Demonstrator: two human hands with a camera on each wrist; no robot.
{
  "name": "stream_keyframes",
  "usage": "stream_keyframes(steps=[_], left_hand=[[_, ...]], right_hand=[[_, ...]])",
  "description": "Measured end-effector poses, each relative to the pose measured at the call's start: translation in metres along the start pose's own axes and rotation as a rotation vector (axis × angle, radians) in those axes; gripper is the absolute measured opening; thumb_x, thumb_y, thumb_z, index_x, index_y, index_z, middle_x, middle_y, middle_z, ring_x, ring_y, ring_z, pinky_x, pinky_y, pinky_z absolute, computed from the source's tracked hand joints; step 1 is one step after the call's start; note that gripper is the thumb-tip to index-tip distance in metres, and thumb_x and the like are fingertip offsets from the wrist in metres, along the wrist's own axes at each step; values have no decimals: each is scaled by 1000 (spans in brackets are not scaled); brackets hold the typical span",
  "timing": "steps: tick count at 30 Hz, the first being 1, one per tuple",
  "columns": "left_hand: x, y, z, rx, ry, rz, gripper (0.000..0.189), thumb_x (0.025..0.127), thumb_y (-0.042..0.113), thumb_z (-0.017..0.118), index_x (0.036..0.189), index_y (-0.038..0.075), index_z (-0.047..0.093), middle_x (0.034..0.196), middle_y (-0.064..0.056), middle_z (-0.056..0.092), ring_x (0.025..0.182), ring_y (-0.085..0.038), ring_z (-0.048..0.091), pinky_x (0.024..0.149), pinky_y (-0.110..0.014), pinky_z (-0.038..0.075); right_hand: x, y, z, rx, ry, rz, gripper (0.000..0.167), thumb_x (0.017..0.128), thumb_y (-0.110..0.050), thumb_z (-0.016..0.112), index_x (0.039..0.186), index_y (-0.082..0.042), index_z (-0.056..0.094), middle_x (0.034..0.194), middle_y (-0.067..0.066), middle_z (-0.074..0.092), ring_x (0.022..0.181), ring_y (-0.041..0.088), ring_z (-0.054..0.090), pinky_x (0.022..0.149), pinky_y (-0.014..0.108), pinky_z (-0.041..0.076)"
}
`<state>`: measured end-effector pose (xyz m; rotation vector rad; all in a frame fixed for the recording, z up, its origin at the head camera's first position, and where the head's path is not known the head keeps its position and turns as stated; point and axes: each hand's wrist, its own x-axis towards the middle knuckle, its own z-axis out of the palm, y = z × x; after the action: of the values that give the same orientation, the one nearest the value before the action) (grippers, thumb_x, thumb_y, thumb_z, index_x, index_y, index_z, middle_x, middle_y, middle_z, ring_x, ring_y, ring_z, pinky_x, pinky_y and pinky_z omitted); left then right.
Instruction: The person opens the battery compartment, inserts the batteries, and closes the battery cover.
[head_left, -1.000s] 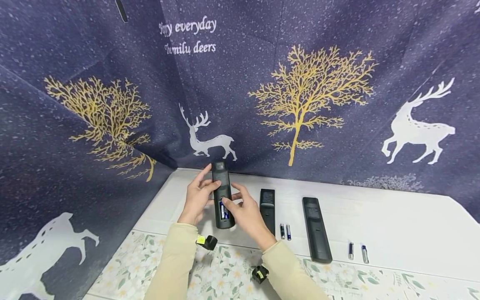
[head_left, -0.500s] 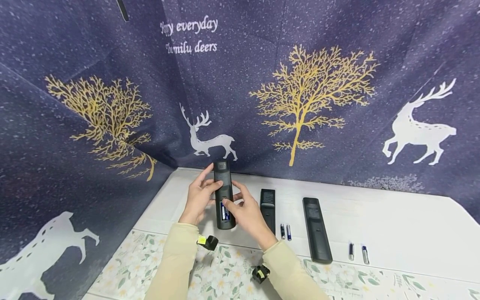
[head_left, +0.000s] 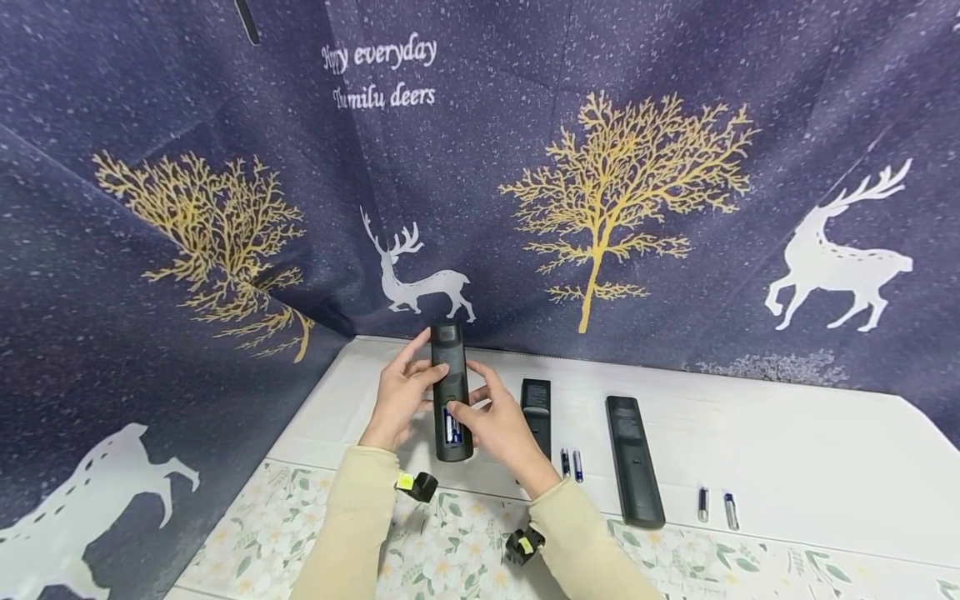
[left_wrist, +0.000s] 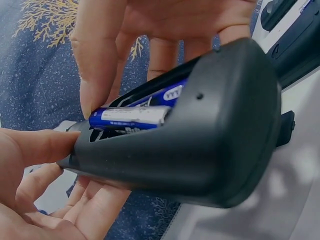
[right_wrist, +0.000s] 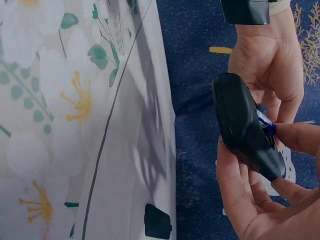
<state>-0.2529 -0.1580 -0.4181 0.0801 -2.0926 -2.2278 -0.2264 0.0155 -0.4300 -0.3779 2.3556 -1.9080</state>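
Note:
My left hand (head_left: 399,398) holds a black remote control (head_left: 449,354) back side up, its thumb across the back. Two blue-and-silver batteries (head_left: 453,427) sit in the uncovered compartment near the remote's lower end. In the left wrist view the nearer battery (left_wrist: 130,117) lies with its blue end raised at the compartment's rim, the thumb tip of my right hand (head_left: 501,421) on that end. My right fingers curl behind the remote's other side. A small flat black piece, like a battery cover (right_wrist: 157,221), lies on the white table.
To the right lie a second remote (head_left: 536,404), partly behind my right hand, and a third remote (head_left: 634,460). One pair of loose batteries (head_left: 572,465) lies between them, another pair (head_left: 717,507) farther right. A dark printed cloth (head_left: 480,167) hangs behind the table (head_left: 817,467).
Both hands and the held remote have shifted slightly right. The right thumb stays at the battery compartment, and the things on the table have not moved.

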Motion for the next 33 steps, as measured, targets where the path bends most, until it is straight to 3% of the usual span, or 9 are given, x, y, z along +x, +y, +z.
stream_keyframes(steps=[10,17,24,33], left_hand=[[-1,3,2,2,-1,-11,70,100,5,73,160,32,50,130,-20,66,103,-29,72,77,-44,63],[-1,2,5,5,4,-4,71,100,4,73,161,29,49,126,-19,66,102,-28,72,76,-45,64],[-1,1,6,2,-1,-5,70,100,3,73,160,31,51,128,-21,65,101,-29,72,74,-42,64],[-2,-1,6,6,-9,-8,70,100,4,73,160,31,51,129,-21,64,104,-31,73,72,-39,64]], right_hand=[[-1,0,-1,30,-2,9,76,101,-21,74,167,-21,36,108,15,58,79,23,64,69,48,61],[-2,2,-2,31,-9,1,79,101,-18,74,168,-20,33,107,15,57,76,23,62,65,41,58],[-2,3,-2,39,-8,21,81,100,-17,74,168,-24,32,107,15,56,75,23,63,69,49,60],[-1,1,-1,85,-12,67,87,97,-11,76,169,-29,31,106,14,56,68,19,59,68,44,59]])
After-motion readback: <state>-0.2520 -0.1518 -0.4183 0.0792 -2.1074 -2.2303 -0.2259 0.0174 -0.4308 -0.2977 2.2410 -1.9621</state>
